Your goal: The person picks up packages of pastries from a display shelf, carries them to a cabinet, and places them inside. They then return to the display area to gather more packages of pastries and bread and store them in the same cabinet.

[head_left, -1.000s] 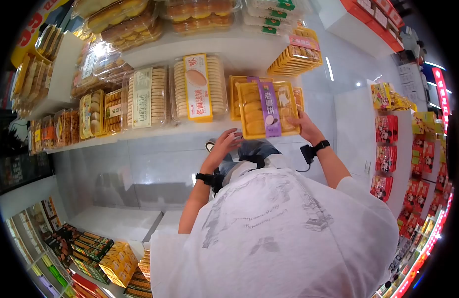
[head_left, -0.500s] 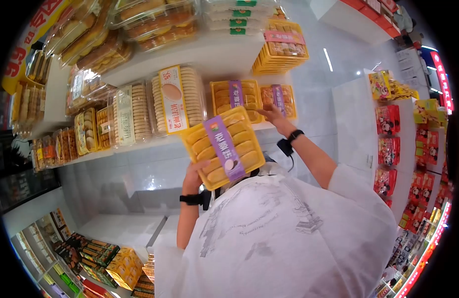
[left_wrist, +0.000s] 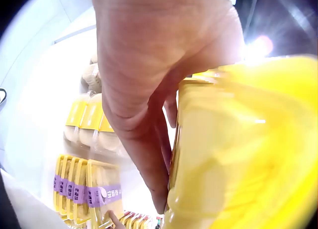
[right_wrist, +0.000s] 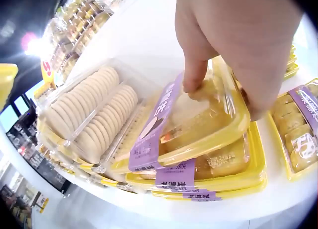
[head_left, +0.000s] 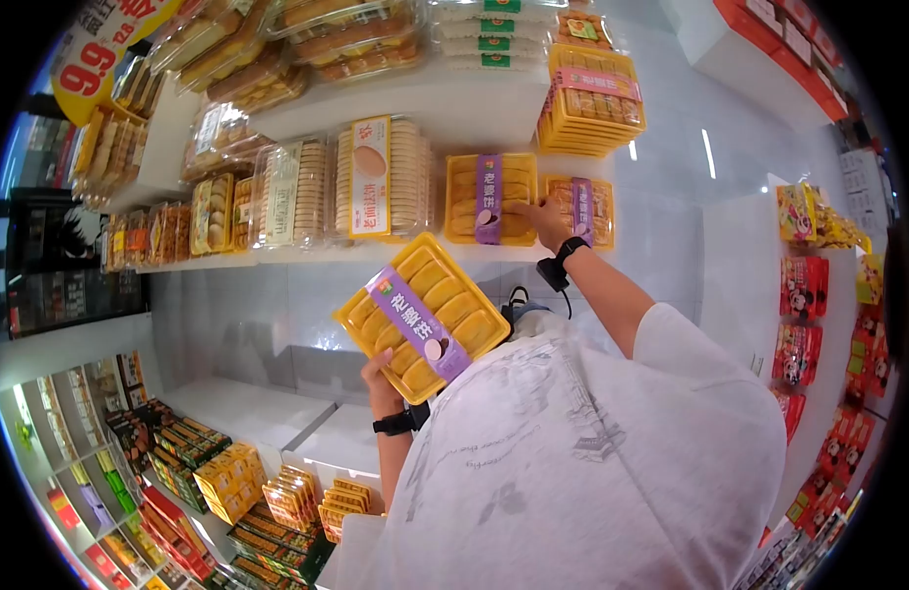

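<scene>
My left hand [head_left: 381, 383] grips a yellow tray of pastries [head_left: 445, 295] by its lower left edge, the purple band facing up. In the left wrist view the tray's side [left_wrist: 208, 154] lies against the curled fingers. My right hand [head_left: 551, 224] is at the right edge of a matching pastry tray [head_left: 464, 192] on the shelf. Up close, the right thumb presses its clear top while the fingers hold its side. That top tray [right_wrist: 194, 127] sits tilted over the stacked trays [right_wrist: 223, 162] beneath it.
Beside the stack stand clear boxes of round biscuits [head_left: 415, 182]; a smaller purple-banded tray [head_left: 597, 211] lies to its right. Pink-banded trays [head_left: 597, 93] are piled on the raised tier behind. Red packets [head_left: 801, 285] line a shelf at right.
The first tray passed from my right hand to my left and moved left and towards my body. My right hand reached back to the stack and took hold of another tray's edge.
</scene>
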A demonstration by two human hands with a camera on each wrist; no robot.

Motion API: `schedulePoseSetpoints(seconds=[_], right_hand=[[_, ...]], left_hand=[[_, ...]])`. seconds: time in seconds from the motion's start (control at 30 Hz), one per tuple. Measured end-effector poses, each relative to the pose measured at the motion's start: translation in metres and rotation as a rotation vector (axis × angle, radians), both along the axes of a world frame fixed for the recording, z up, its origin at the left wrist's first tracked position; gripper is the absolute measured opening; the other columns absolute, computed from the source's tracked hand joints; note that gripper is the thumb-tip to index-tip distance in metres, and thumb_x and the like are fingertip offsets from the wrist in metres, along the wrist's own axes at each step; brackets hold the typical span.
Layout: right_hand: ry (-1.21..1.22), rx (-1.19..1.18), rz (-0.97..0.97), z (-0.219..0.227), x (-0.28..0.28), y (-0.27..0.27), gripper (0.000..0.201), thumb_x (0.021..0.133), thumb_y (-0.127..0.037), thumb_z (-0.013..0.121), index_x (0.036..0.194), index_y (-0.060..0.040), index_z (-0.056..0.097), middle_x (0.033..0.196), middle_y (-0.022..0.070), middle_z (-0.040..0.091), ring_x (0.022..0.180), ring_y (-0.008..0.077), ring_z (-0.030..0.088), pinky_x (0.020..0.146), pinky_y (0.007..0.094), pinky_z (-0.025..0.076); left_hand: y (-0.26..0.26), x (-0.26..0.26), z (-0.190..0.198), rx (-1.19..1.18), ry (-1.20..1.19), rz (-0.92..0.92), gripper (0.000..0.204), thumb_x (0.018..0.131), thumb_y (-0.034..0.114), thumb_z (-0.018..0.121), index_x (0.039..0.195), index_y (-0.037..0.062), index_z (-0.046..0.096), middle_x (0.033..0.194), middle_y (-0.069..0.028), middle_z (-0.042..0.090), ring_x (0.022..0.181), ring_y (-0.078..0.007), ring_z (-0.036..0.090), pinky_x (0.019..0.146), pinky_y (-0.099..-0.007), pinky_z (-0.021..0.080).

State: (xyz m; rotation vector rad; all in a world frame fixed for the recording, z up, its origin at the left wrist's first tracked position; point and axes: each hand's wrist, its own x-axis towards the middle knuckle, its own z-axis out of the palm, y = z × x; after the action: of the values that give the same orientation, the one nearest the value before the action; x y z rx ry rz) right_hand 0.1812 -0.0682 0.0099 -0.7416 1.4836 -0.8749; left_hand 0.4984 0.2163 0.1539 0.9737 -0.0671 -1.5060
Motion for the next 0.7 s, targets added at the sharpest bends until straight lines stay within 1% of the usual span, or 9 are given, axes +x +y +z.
schedulePoseSetpoints(seconds=[0.03, 0.1, 0.2, 0.23, 0.27, 0.3, 0.4, 0.57, 0.7], right_hand=[[-0.007, 0.0, 0.013, 0.005, 0.002, 0.0, 0.041, 0.072, -0.014, 0.085, 0.097, 0.0007, 0.056, 0.083, 0.006, 0.059, 0.069, 0.0139, 0.057, 0.057, 0.0295, 0.046], [-0.35, -0.077, -0.017, 0.01, 0.004, 0.0, 0.039, 0.074, -0.014, 0.083, 0.099, -0.0008, 0.057, 0.08, 0.0036, 0.058, 0.066, 0.0132, 0.054, 0.058, 0.0285, 0.044], [-0.147, -0.122, 0.118, 0.022, -0.011, -0.004, 0.024, 0.079, -0.012, 0.077, 0.095, -0.0027, 0.062, 0.081, 0.002, 0.061, 0.064, 0.012, 0.054, 0.058, 0.0268, 0.041], [-0.057, -0.15, 0.144, 0.024, -0.022, -0.005, 0.022, 0.081, -0.012, 0.075, 0.096, -0.0021, 0.063, 0.083, 0.0034, 0.063, 0.068, 0.0136, 0.058, 0.061, 0.0285, 0.046], [-0.198, -0.104, 0.133, 0.059, -0.025, 0.001, 0.025, 0.082, -0.012, 0.075, 0.101, -0.0015, 0.063, 0.088, 0.0052, 0.066, 0.075, 0.0161, 0.063, 0.069, 0.0305, 0.053], [-0.287, -0.089, 0.137, 0.065, -0.038, 0.001, 0.027, 0.082, -0.01, 0.074, 0.105, -0.0017, 0.063, 0.093, 0.0075, 0.068, 0.084, 0.0186, 0.067, 0.076, 0.0332, 0.056], [-0.42, -0.05, 0.134, 0.134, -0.07, 0.015, 0.042, 0.086, -0.009, 0.071, 0.123, -0.0007, 0.052, 0.113, 0.0107, 0.065, 0.097, 0.02, 0.067, 0.086, 0.0367, 0.057], [-0.578, -0.123, 0.262, 0.223, -0.092, 0.036, 0.046, 0.089, -0.007, 0.067, 0.13, -0.0011, 0.046, 0.12, 0.0107, 0.061, 0.104, 0.0197, 0.065, 0.092, 0.0358, 0.056], [-0.605, -0.014, 0.317, 0.237, -0.069, 0.067, 0.045, 0.088, -0.004, 0.068, 0.127, -0.0015, 0.047, 0.119, 0.0107, 0.061, 0.104, 0.0195, 0.064, 0.09, 0.0342, 0.056]], left_hand=[[0.0, -0.001, 0.0, -0.007, -0.01, 0.008, 0.071, 0.074, 0.022, 0.063, 0.138, -0.0019, 0.042, 0.128, -0.0196, 0.057, 0.114, -0.0352, 0.058, 0.1, -0.0455, 0.049], [0.0, -0.004, 0.001, -0.021, -0.031, 0.023, 0.071, 0.076, 0.023, 0.062, 0.139, -0.0017, 0.041, 0.129, -0.0199, 0.056, 0.114, -0.0353, 0.058, 0.1, -0.0455, 0.049], [-0.001, -0.009, 0.008, 0.0, -0.006, 0.024, 0.068, 0.079, 0.022, 0.06, 0.139, -0.0013, 0.041, 0.131, -0.0193, 0.056, 0.116, -0.0344, 0.058, 0.1, -0.0457, 0.049], [0.0, -0.007, 0.005, 0.009, -0.021, 0.049, 0.068, 0.079, 0.022, 0.06, 0.139, -0.0013, 0.041, 0.131, -0.0193, 0.056, 0.116, -0.0344, 0.058, 0.1, -0.0457, 0.049], [0.001, -0.004, 0.0, -0.007, -0.004, 0.022, 0.065, 0.081, 0.02, 0.06, 0.14, -0.0014, 0.042, 0.131, -0.0189, 0.056, 0.117, -0.0339, 0.058, 0.101, -0.0453, 0.048], [0.001, -0.002, -0.002, -0.026, 0.015, -0.006, 0.063, 0.082, 0.019, 0.06, 0.14, -0.0014, 0.043, 0.132, -0.0185, 0.056, 0.117, -0.0335, 0.058, 0.102, -0.0449, 0.048], [-0.003, -0.006, -0.001, -0.065, 0.039, -0.009, 0.062, 0.083, 0.019, 0.061, 0.139, -0.0012, 0.043, 0.132, -0.0187, 0.056, 0.118, -0.0337, 0.058, 0.102, -0.0453, 0.047], [-0.022, -0.018, 0.002, -0.09, 0.084, -0.057, 0.063, 0.086, 0.022, 0.061, 0.141, -0.0007, 0.041, 0.135, -0.0191, 0.055, 0.12, -0.0343, 0.056, 0.102, -0.0458, 0.047], [-0.047, -0.038, 0.003, -0.104, 0.105, -0.132, 0.061, 0.095, 0.033, 0.057, 0.144, 0.0014, 0.038, 0.136, -0.0178, 0.054, 0.121, -0.0334, 0.056, 0.103, -0.0459, 0.046]])
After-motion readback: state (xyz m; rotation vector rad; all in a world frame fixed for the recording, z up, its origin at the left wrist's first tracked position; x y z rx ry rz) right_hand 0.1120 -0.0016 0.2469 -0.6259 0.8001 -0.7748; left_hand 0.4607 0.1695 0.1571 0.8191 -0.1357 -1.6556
